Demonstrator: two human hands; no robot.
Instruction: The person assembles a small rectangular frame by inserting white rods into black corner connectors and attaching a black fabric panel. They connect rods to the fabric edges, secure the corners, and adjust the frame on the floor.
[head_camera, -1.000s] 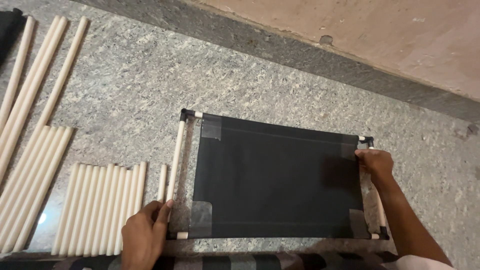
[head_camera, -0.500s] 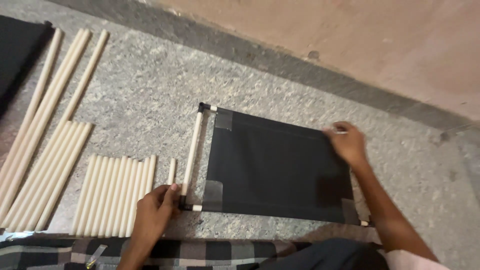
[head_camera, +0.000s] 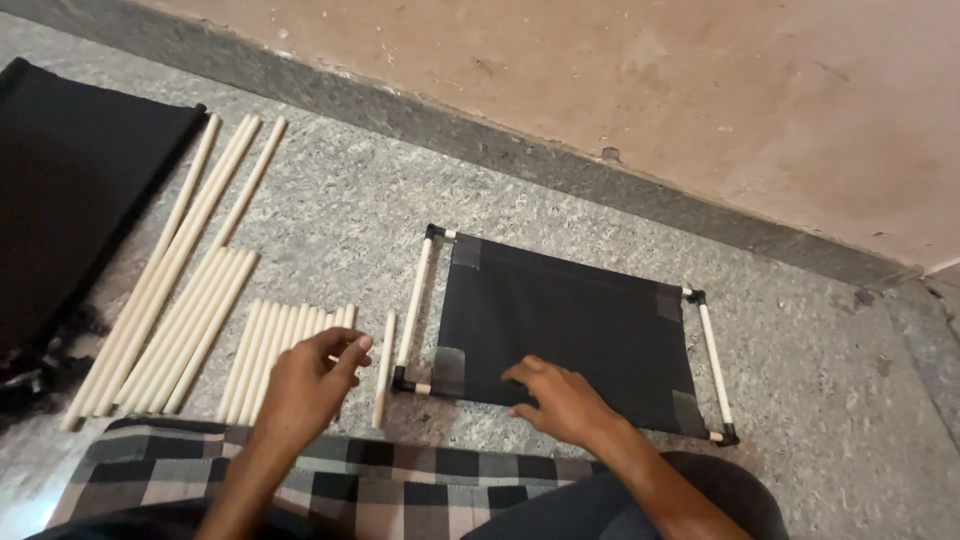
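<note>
A black fabric panel (head_camera: 570, 335) lies flat on the stone floor, stretched on a frame of white rods (head_camera: 415, 300) with black corner pieces (head_camera: 433, 231). My right hand (head_camera: 560, 402) rests on the panel's near edge with its fingers spread, gripping nothing. My left hand (head_camera: 312, 385) hovers with loosely parted fingers over the near end of a row of short white rods (head_camera: 280, 345) and holds nothing. A single loose short rod (head_camera: 383, 368) lies between that hand and the frame's left side.
Several long white rods (head_camera: 180, 260) lie side by side to the left. More black fabric (head_camera: 70, 190) is spread at the far left. A dark skirting strip (head_camera: 560, 165) and pinkish wall run along the back. Checked cloth (head_camera: 330, 485) covers my lap.
My left hand came off the frame's near left corner and moved left over the short rods. My right hand left the far right corner and came down to the panel's near edge.
</note>
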